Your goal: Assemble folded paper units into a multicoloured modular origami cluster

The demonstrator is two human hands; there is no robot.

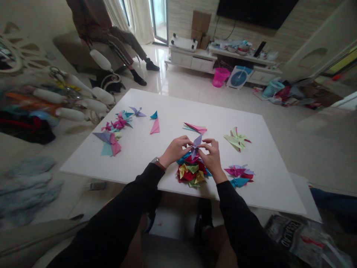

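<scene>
Between my two hands is a purple origami crane (197, 141), raised over the near part of the white table (173, 108). My left hand (178, 148) pinches its left side, and my right hand (211, 154) grips its right side with thumb and fingers. Right below lies a pile of folded papers (192, 173) in red, gold, green, pink and blue. Beyond my hands rest flat pink and green folded strips (196, 128). Light green folded pieces (238, 139) lie to the right, with pink, purple and blue ones (240, 175) nearer me.
Several finished cranes (119, 121) and folded papers (111, 143) lie along the table's left side. A blue and pink piece (155, 124) sits near them. A white chandelier (92, 98) stands by the left edge. Another person (119, 41) sits at the far left. A pink basket (220, 77) is on the floor.
</scene>
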